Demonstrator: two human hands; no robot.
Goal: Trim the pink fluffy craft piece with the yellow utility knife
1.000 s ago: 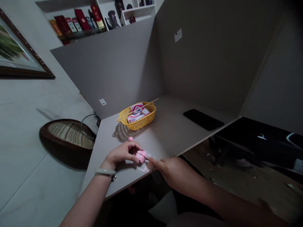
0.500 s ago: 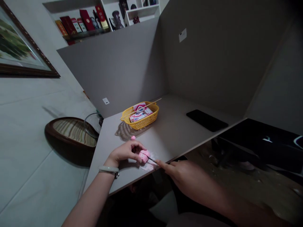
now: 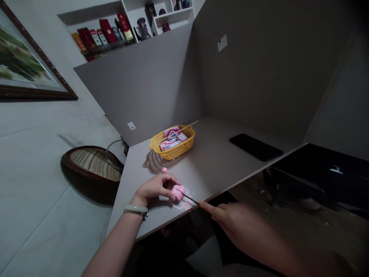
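Note:
Near the table's front edge, my left hand (image 3: pixel 158 187) is closed on a pink lump (image 3: pixel 178 192), fingers behind and thumb in front. The lump's material I cannot make out; it rests on a pale, filmy-looking patch (image 3: pixel 184 203). My right hand (image 3: pixel 227 219) is closed around a thin dark stick-like tool (image 3: pixel 190 198), its index finger stretched along it. The tool's far end lies on or in the lump; its handle is hidden by the hand. A small pink ball (image 3: pixel 164 170) sits on the table behind my left hand.
Behind my hands stands a yellow plastic basket (image 3: pixel 180 150) of pink-and-white packets, with a thin wooden stick (image 3: pixel 184 127) across its top. A flat black object (image 3: pixel 255 147) lies at the right. Grey panels (image 3: pixel 144 96) enclose the table's back and right sides.
My right hand has moved a little right and toward me, and more of the dark tool shows out of the pink lump. My left hand keeps its hold. The view has shifted slightly.

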